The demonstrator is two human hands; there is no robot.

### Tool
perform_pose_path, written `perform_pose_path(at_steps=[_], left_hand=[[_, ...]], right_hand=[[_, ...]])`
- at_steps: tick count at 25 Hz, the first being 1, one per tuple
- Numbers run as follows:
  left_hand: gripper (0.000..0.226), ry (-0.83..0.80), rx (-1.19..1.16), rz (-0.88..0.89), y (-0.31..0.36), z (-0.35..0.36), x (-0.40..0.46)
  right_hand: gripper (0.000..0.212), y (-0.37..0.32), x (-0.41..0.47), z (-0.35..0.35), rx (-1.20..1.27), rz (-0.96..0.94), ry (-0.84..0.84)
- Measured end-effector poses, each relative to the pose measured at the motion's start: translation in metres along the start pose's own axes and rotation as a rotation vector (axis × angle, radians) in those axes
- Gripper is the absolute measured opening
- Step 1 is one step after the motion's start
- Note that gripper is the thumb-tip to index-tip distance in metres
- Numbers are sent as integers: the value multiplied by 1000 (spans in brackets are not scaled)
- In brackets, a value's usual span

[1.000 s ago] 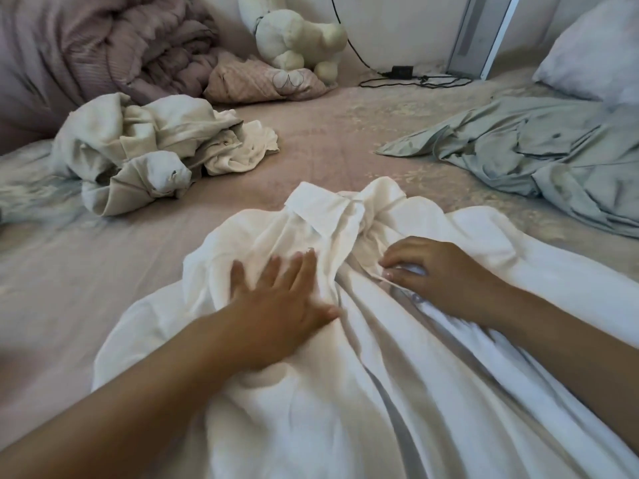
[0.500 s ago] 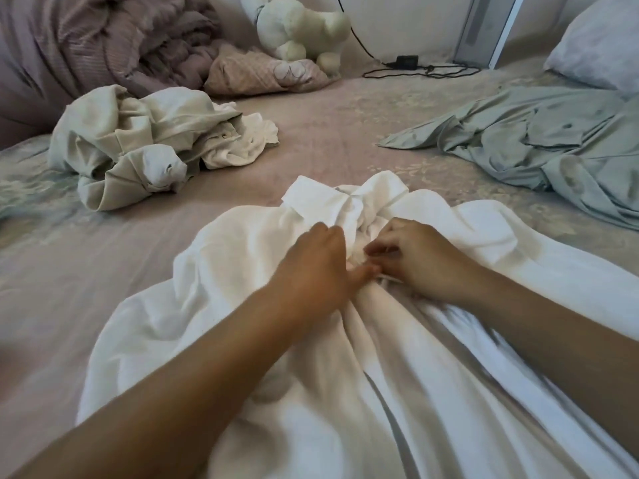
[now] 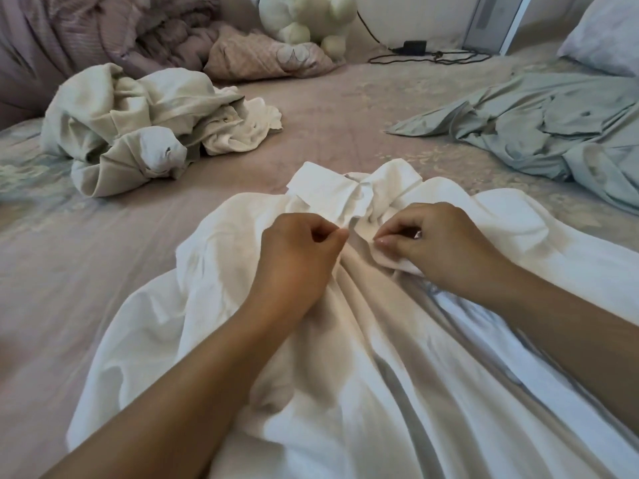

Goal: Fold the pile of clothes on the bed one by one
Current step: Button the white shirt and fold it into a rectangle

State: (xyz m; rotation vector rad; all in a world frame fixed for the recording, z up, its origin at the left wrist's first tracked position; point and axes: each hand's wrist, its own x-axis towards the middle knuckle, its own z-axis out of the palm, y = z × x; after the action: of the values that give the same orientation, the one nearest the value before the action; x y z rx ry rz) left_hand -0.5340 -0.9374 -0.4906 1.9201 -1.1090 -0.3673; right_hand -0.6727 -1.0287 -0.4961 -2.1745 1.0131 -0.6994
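The white shirt [image 3: 345, 357] under both hands is thin matt cloth, smooth but heavily creased, and the beige clothes [image 3: 138, 133] heaped toward the left edge of the bed look thicker, a dull cotton-like weave. Toward the right edge the grey-green garment [image 3: 553, 133] is soft matt fabric with fine wrinkles. The bed [image 3: 328, 108] wears a dusty pink sheet with a faint pale pattern; at its head, the stuffed toy [image 3: 304, 19] looks plush and fuzzy.

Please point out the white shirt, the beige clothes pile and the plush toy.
white shirt [image 3: 321, 188]: head view, on its collar.
beige clothes pile [image 3: 138, 108]: head view, on its crumpled middle.
plush toy [image 3: 304, 15]: head view, on its body.
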Motion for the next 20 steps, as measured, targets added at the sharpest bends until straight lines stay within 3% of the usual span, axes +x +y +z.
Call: perform_pose_path(at_steps=[5, 8, 11, 20], left_hand=[[7, -182, -589, -397, 6, 2, 0], [7, -200, -788, -477, 7, 1, -1], [4, -201, -849, -475, 10, 2, -2], [6, -208, -830, -464, 6, 7, -7]], right_hand=[[16, -13, -7, 2, 183, 38, 70], [22, -14, -9, 8, 255, 71, 116], [24, -15, -9, 11, 268, 105, 149], [13, -27, -13, 8, 781, 354, 94]])
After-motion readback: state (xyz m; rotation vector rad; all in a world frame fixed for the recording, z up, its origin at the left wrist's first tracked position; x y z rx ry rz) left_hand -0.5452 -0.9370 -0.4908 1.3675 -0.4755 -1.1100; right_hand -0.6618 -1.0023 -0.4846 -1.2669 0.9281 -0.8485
